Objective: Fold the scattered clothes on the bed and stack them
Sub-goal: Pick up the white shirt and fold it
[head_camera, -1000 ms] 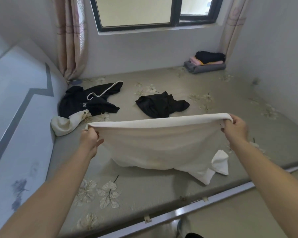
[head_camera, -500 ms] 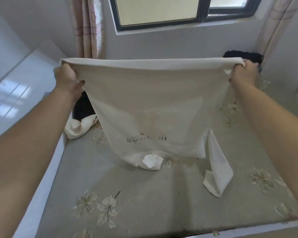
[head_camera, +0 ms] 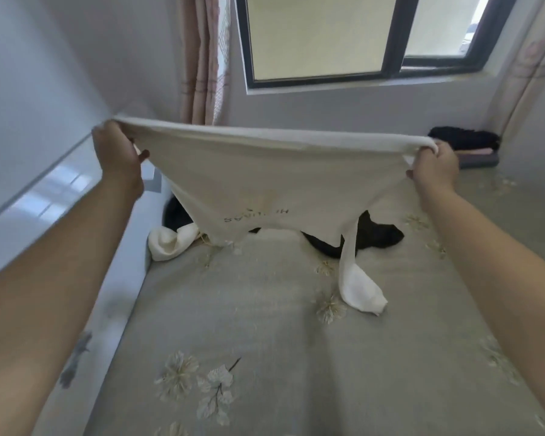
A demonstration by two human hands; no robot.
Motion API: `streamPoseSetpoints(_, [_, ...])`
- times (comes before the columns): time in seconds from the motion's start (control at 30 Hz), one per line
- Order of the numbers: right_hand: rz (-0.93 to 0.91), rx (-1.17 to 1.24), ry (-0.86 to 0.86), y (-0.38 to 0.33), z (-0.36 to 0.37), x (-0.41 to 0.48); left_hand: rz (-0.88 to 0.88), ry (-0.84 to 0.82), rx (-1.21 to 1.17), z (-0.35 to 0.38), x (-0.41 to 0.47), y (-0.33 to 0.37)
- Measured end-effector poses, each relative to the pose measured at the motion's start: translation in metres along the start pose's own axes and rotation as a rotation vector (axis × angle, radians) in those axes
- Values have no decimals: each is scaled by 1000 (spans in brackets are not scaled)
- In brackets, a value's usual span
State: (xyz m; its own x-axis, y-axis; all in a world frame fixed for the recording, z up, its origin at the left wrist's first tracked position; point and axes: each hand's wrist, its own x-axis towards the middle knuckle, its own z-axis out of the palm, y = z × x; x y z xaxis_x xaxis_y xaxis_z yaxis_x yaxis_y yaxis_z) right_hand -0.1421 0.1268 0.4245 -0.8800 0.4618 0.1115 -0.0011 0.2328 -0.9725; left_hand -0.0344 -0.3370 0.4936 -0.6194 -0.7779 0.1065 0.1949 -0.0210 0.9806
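A cream T-shirt [head_camera: 265, 180] with dark lettering hangs stretched out above the bed [head_camera: 265, 325]. My left hand [head_camera: 117, 155] grips its left corner and my right hand [head_camera: 434, 166] grips its right corner. One sleeve [head_camera: 356, 278] dangles down onto the mattress. Behind the shirt lie a black garment [head_camera: 378, 236] and another dark garment [head_camera: 175, 215] with a cream piece [head_camera: 170, 243] beside it, both partly hidden. A folded stack [head_camera: 472, 149] of black, pink and grey clothes sits at the far right corner.
The bed has a grey-green floral cover. A white wall panel [head_camera: 44, 184] runs along its left side. A dark-framed window [head_camera: 343, 42] with pinkish curtains [head_camera: 202, 58] is on the far wall. Another wall closes the right side.
Both hands lifted the cream shirt off the bed and held it up spread wide, then lowered it a little and moved it farther out. The sleeve now trails on the mattress.
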Motion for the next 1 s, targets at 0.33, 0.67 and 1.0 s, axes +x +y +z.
streamPoseSetpoints(0.33, [534, -235, -194, 289, 6, -160, -610, 37, 559, -164, -129, -309])
streamPoseSetpoints(0.67, [451, -868, -622, 451, -40, -285, -442, -531, 1724, -278, -241, -434])
streamPoseSetpoints(1.0, [-168, -1321, -815, 526, -42, -311, 106, -1137, 1723, -250, -284, -537])
